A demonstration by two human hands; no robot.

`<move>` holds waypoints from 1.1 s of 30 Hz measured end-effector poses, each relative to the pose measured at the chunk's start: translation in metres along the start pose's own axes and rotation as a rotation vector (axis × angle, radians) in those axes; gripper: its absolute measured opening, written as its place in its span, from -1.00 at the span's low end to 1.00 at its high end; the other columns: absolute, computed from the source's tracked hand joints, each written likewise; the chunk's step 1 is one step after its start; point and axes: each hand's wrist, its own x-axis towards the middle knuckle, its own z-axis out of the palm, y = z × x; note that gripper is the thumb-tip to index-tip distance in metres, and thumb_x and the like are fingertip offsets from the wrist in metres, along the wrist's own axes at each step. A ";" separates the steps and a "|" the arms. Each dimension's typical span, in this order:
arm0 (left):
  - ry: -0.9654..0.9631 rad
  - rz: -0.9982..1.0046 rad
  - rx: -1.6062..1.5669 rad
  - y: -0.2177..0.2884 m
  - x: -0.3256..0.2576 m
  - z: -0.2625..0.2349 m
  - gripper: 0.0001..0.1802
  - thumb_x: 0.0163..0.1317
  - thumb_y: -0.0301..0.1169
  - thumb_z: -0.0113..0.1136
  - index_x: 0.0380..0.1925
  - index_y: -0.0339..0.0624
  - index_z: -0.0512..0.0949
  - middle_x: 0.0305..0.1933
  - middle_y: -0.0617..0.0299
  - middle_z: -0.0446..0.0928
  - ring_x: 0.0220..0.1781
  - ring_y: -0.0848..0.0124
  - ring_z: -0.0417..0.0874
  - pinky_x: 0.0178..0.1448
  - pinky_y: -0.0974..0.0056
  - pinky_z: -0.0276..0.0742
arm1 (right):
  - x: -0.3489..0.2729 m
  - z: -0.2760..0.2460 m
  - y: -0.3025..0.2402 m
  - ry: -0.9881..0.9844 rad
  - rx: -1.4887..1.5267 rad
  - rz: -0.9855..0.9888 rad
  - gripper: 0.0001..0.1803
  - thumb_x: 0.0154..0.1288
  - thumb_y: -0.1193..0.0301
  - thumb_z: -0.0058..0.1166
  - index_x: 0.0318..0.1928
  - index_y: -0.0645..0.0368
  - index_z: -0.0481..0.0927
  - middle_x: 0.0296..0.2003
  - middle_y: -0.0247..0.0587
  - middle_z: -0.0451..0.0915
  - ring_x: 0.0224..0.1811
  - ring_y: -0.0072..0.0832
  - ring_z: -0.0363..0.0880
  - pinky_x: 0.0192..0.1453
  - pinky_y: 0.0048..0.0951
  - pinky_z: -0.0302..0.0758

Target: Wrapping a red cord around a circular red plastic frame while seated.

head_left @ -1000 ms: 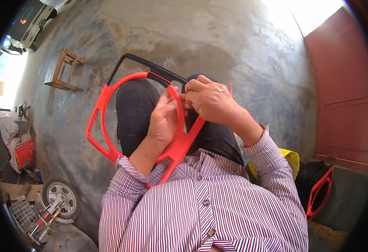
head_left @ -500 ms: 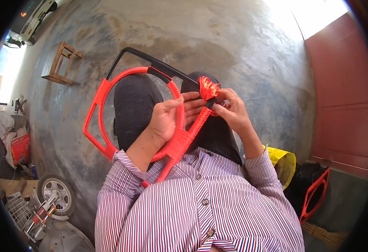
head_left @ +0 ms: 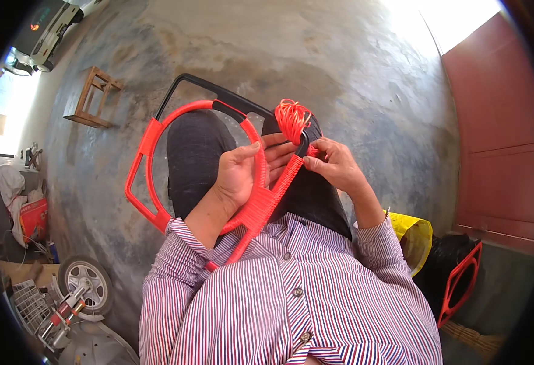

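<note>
Across my lap lies a black frame (head_left: 230,97) with a round inner ring, much of it wrapped in red cord (head_left: 258,207). My left hand (head_left: 242,173) has its thumb over the ring's right side, with its fingers stretched out behind the ring. By the frame's right corner, my right hand (head_left: 340,164) is closed, thumb and fingers pinching red cord where the wrapping ends. A looped bundle of loose red cord (head_left: 292,121) sits above that bare black corner. The fingertips of my right hand are partly hidden behind the bar.
A wooden stool (head_left: 93,100) stands on the concrete floor at far left. A wheel (head_left: 84,285) and a wire basket (head_left: 32,301) are at lower left. To my right are a yellow bag (head_left: 413,237), another red frame (head_left: 462,283) and a red door (head_left: 498,140).
The cord bundle has swung left and up from the corner, baring more of the black bar. My right hand has shifted slightly; my left hand keeps nearly the same place.
</note>
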 end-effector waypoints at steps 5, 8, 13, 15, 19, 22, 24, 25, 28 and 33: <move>0.001 -0.020 -0.002 0.001 0.001 -0.004 -0.39 0.27 -0.20 0.09 0.23 -0.38 0.39 0.25 -0.14 0.49 0.30 0.07 0.50 0.44 0.04 0.35 | -0.005 0.003 0.007 0.268 0.149 -0.161 -0.75 0.22 0.36 0.22 -0.21 0.31 0.65 -0.23 -0.28 0.57 -0.14 -0.49 0.55 -0.04 -0.43 0.48; 0.108 -0.030 -0.007 0.000 0.000 -0.007 -0.38 0.27 -0.22 0.11 0.22 -0.44 0.39 0.26 -0.20 0.47 0.32 0.05 0.49 0.46 0.00 0.33 | -0.010 -0.007 -0.004 0.390 0.790 -0.089 -0.86 0.18 0.42 0.10 -0.30 0.24 0.55 -0.26 -0.23 0.55 -0.12 -0.43 0.53 0.04 -0.41 0.45; 0.024 -0.116 0.054 -0.001 0.005 -0.013 -0.45 0.31 -0.27 0.09 0.18 -0.48 0.43 0.18 -0.22 0.52 0.21 0.04 0.58 0.38 0.02 0.45 | -0.054 -0.076 0.004 0.090 1.205 -0.245 -0.81 0.12 0.33 0.03 -0.37 0.07 0.30 -0.37 -0.22 0.46 -0.37 -0.41 0.37 -0.11 -0.32 0.45; 0.021 -0.133 0.073 0.000 0.003 -0.009 -0.46 0.32 -0.27 0.08 0.17 -0.49 0.43 0.14 -0.24 0.54 0.15 0.03 0.62 0.32 0.03 0.52 | -0.072 -0.106 0.004 0.104 1.173 -0.349 -0.86 0.19 0.39 0.01 -0.28 0.09 0.35 -0.45 -0.29 0.40 -0.43 -0.50 0.28 -0.26 -0.36 0.41; 0.022 -0.179 0.067 0.001 0.000 -0.007 -0.47 0.33 -0.29 0.10 0.17 -0.50 0.44 0.08 -0.29 0.56 0.02 0.01 0.69 0.13 0.08 0.66 | -0.086 -0.135 0.011 0.504 1.280 -0.249 -0.83 0.32 0.49 -0.03 -0.08 0.13 0.43 -0.50 -0.36 0.36 -0.49 -0.60 0.25 -0.37 -0.49 0.38; -0.004 -0.169 0.077 0.000 0.001 -0.007 -0.51 0.31 -0.36 0.12 0.16 -0.49 0.45 0.06 -0.29 0.57 -0.05 0.02 0.72 0.01 0.12 0.73 | -0.066 -0.115 0.024 0.508 1.174 -0.138 -0.69 0.38 0.50 -0.03 0.12 0.18 0.45 -0.43 -0.39 0.44 -0.54 -0.64 0.29 -0.40 -0.60 0.38; -0.015 -0.166 0.085 0.000 0.002 -0.006 -0.54 0.29 -0.42 0.14 0.15 -0.47 0.46 0.04 -0.28 0.58 -0.09 0.03 0.73 -0.03 0.14 0.75 | -0.052 -0.059 -0.005 0.549 0.768 0.037 -0.73 0.36 0.52 -0.02 0.06 0.20 0.47 -0.37 -0.37 0.52 -0.52 -0.67 0.38 -0.39 -0.60 0.37; -0.012 -0.165 0.088 0.000 0.000 -0.006 -0.55 0.28 -0.45 0.15 0.15 -0.46 0.46 0.03 -0.27 0.59 -0.10 0.03 0.74 -0.04 0.14 0.75 | -0.046 -0.040 -0.005 0.333 0.711 0.005 -0.78 0.33 0.52 0.02 -0.02 0.23 0.50 -0.31 -0.34 0.58 -0.49 -0.68 0.43 -0.38 -0.58 0.40; 0.010 -0.177 0.097 -0.002 0.000 -0.001 -0.56 0.27 -0.52 0.16 0.15 -0.44 0.46 0.01 -0.26 0.60 -0.14 0.05 0.75 -0.05 0.13 0.75 | -0.031 0.012 -0.011 0.098 0.447 0.015 -0.85 0.33 0.55 0.06 -0.10 0.20 0.50 -0.36 -0.32 0.57 -0.48 -0.69 0.43 -0.38 -0.59 0.40; 0.011 -0.167 0.115 -0.001 -0.002 -0.001 -0.51 0.27 -0.54 0.15 0.21 -0.41 0.41 0.00 -0.24 0.60 -0.14 0.10 0.74 -0.03 0.14 0.74 | -0.043 -0.022 -0.017 -0.041 0.593 0.009 -0.87 0.28 0.58 0.09 -0.16 0.22 0.51 -0.44 -0.40 0.50 -0.50 -0.70 0.39 -0.43 -0.60 0.33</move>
